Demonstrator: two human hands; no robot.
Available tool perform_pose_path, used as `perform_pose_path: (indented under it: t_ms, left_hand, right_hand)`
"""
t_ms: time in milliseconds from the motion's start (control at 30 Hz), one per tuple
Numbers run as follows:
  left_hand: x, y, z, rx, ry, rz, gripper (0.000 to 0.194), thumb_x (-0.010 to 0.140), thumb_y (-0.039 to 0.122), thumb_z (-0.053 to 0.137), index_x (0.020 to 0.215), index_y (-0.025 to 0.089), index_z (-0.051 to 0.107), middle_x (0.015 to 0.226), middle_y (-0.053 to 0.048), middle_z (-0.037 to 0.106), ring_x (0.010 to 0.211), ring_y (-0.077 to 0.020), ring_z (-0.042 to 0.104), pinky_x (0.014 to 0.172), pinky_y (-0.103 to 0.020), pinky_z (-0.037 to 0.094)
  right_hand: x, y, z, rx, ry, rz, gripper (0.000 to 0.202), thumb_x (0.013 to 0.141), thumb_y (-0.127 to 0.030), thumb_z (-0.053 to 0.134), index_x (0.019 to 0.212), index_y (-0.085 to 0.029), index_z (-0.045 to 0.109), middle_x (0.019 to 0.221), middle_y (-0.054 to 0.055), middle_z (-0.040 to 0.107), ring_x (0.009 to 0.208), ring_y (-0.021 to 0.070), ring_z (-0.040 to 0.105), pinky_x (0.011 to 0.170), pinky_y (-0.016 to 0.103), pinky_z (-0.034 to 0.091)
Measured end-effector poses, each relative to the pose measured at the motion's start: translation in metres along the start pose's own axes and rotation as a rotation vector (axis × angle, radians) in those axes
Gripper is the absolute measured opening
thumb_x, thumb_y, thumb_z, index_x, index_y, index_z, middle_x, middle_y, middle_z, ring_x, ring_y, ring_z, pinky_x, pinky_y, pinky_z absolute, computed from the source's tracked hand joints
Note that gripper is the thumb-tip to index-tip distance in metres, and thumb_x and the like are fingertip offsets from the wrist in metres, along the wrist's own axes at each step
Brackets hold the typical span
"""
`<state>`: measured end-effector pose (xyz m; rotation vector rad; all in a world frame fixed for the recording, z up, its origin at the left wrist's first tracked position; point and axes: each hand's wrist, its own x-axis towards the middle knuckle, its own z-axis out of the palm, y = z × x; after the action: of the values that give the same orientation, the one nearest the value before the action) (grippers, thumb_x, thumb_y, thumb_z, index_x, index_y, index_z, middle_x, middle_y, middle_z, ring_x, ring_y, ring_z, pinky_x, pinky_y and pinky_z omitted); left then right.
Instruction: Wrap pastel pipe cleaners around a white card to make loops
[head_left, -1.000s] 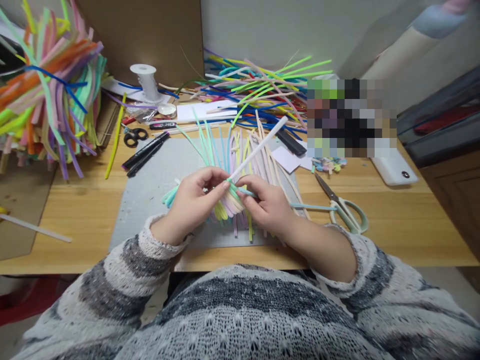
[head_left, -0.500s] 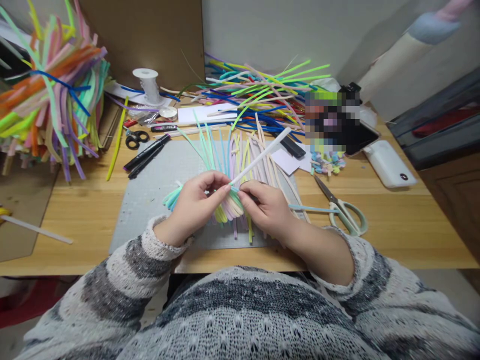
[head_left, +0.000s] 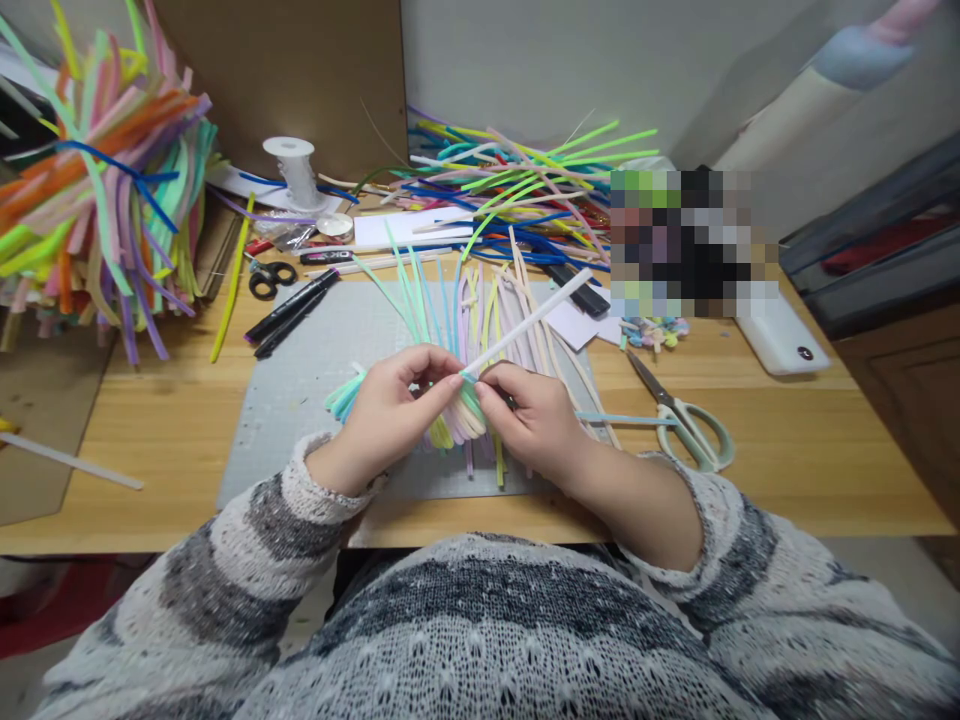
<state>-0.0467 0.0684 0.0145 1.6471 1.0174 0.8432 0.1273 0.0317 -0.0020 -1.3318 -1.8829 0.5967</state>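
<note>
At the far left of your desk, the big heap of multicoloured fuzzy craft stems (head_left: 112, 220) sits off to the side, probably so the middle is left for your hands. Next, two slim black markers (head_left: 292, 312) lie at the edge of the flat grey cutting mat (head_left: 274, 430), which likely shields the wood. Your left hand (head_left: 409, 400) is pinched narrow, thumb against fingers, at the neck of a pastel bundle of looped fuzzy stems (head_left: 466, 415), seemingly to stop the loops spreading; that bundle is over the mat's middle, between your hands. Your right hand (head_left: 532, 410) is closed just beside it, apparently gripping a thin light-blue fuzzy stem (head_left: 630, 420) (its course through your palm is hidden). Further right, the pale-green-handled scissors (head_left: 686, 415) rest near that forearm, perhaps for easy reach. As for direction, the bundle's loops fan down toward you from the neck; the straight white fuzzy stem (head_left: 532, 322) slants away from your fingertips, its long axis rising to the right; and the light-blue one runs nearly crosswise toward the scissors' handles.
</note>
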Motion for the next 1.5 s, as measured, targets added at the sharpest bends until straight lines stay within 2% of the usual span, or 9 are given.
perform_pose_path:
  t_ms: [467, 633, 867, 1033, 1233, 1367, 1500]
  left_hand:
    - [0.000, -0.002, -0.002, 0.046, -0.010, 0.042, 0.013, 0.083, 0.028, 0.061, 0.083, 0.015, 0.063, 0.073, 0.000, 0.060, 0.069, -0.0111, 0.055, 0.063, -0.023, 0.043]
    - [0.002, -0.005, -0.003, 0.014, -0.030, 0.033, 0.014, 0.082, 0.029, 0.063, 0.082, 0.015, 0.063, 0.077, -0.002, 0.062, 0.074, -0.0126, 0.056, 0.068, -0.025, 0.043]
    - [0.002, -0.008, -0.003, -0.116, -0.054, -0.049, 0.016, 0.080, 0.030, 0.065, 0.082, 0.014, 0.061, 0.075, -0.001, 0.060, 0.071, -0.0114, 0.055, 0.067, -0.024, 0.043]
    - [0.004, -0.005, -0.005, -0.126, -0.101, -0.059, 0.016, 0.081, 0.029, 0.064, 0.080, 0.013, 0.061, 0.074, -0.001, 0.058, 0.069, -0.0105, 0.053, 0.066, -0.024, 0.041]
    - [0.004, 0.001, -0.010, -0.165, -0.161, -0.037, 0.013, 0.078, 0.026, 0.065, 0.076, 0.014, 0.061, 0.070, 0.001, 0.058, 0.067, -0.0099, 0.051, 0.065, -0.023, 0.040]
    - [0.004, 0.001, -0.011, -0.156, -0.182, -0.042, 0.012, 0.076, 0.024, 0.067, 0.074, 0.013, 0.062, 0.070, 0.000, 0.060, 0.068, -0.0106, 0.053, 0.067, -0.024, 0.040]
    - [0.004, 0.001, -0.009, -0.186, -0.189, -0.090, 0.012, 0.074, 0.024, 0.068, 0.073, 0.014, 0.063, 0.070, 0.000, 0.061, 0.067, -0.0100, 0.053, 0.066, -0.024, 0.041]
  right_hand:
    - [-0.001, 0.000, 0.003, -0.004, -0.005, -0.008, 0.018, 0.089, -0.029, 0.047, 0.083, -0.020, 0.062, 0.071, 0.001, 0.064, 0.065, 0.0126, 0.058, 0.063, 0.027, 0.043]
    - [0.001, 0.002, 0.004, 0.080, 0.066, -0.118, 0.012, 0.085, -0.021, 0.053, 0.094, -0.021, 0.062, 0.084, 0.002, 0.066, 0.076, 0.0140, 0.059, 0.068, 0.029, 0.046]
    - [0.003, 0.003, 0.007, 0.176, 0.102, -0.182, 0.011, 0.084, -0.015, 0.055, 0.090, -0.020, 0.063, 0.084, 0.002, 0.065, 0.077, 0.0134, 0.058, 0.070, 0.029, 0.047]
    - [0.005, 0.005, 0.003, 0.197, 0.059, -0.170, 0.007, 0.084, -0.018, 0.057, 0.088, -0.020, 0.063, 0.081, 0.001, 0.064, 0.076, 0.0130, 0.058, 0.070, 0.029, 0.047]
    - [0.011, 0.008, -0.014, 0.293, -0.117, -0.204, 0.004, 0.085, -0.019, 0.059, 0.087, -0.019, 0.063, 0.077, -0.001, 0.065, 0.070, 0.0101, 0.059, 0.064, 0.024, 0.046]
    - [0.010, 0.005, -0.014, 0.249, -0.142, -0.210, 0.008, 0.084, -0.023, 0.060, 0.087, -0.015, 0.063, 0.074, 0.001, 0.062, 0.068, 0.0113, 0.057, 0.065, 0.027, 0.046]
    - [0.007, 0.004, -0.010, 0.274, -0.153, -0.123, 0.010, 0.084, -0.025, 0.059, 0.087, -0.016, 0.064, 0.076, 0.001, 0.064, 0.071, 0.0119, 0.058, 0.066, 0.027, 0.047]
